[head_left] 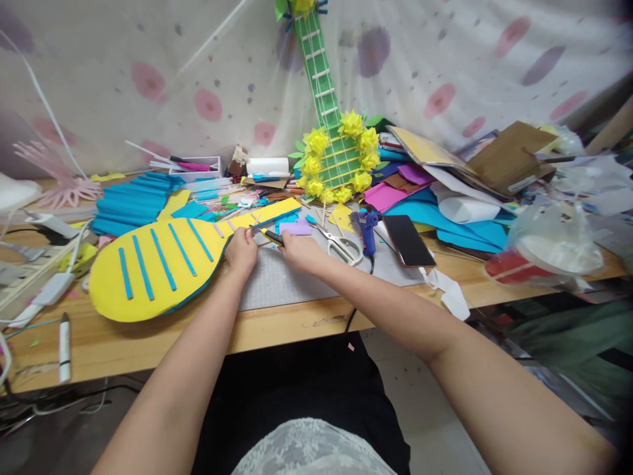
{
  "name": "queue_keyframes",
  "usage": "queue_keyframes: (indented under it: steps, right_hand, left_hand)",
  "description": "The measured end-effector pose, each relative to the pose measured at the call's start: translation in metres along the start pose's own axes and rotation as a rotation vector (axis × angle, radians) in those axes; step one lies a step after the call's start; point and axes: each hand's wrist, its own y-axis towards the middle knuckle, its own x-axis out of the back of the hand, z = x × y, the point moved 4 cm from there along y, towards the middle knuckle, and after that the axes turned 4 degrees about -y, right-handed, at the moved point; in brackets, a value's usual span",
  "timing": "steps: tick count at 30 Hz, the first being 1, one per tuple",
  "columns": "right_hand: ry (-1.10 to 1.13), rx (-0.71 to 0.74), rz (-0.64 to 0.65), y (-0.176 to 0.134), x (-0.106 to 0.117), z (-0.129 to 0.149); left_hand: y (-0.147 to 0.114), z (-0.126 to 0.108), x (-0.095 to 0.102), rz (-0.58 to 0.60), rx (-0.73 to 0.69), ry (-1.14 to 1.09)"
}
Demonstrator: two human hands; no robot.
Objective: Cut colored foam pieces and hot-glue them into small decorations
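Note:
A yellow guitar-shaped craft piece [163, 267] with blue strips across its body and pale pink strips on its neck lies at a slant on the left of the table. My left hand [241, 252] is closed at the lower edge of its neck, fingertips partly hidden. In my right hand [301, 252] is a black and yellow utility knife [271, 235], its tip pointing at the neck close to my left fingers. A small purple paper piece [295, 227] lies just beyond the knife. White-handled scissors [341, 247] rest to the right of my right hand.
A finished-looking green guitar craft [324, 92] with yellow flowers leans against the curtain. Right of the scissors are a blue glue gun [366, 232] and a phone [408, 241]. Colored paper piles, a plastic-bagged tub [539, 257], a marker [64, 348] and a power strip [30, 270] crowd the table.

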Motion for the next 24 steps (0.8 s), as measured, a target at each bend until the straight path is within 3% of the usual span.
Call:
queue_keyframes:
  steps: [5, 24]
  right_hand:
    - [-0.002, -0.007, 0.006, 0.007, 0.002, 0.002]
    - [-0.015, 0.011, 0.005, 0.001, -0.002, -0.007]
  left_hand:
    - [-0.003, -0.005, -0.002, 0.077, -0.029, 0.096]
    - [0.001, 0.0, -0.004, 0.009, -0.014, -0.006]
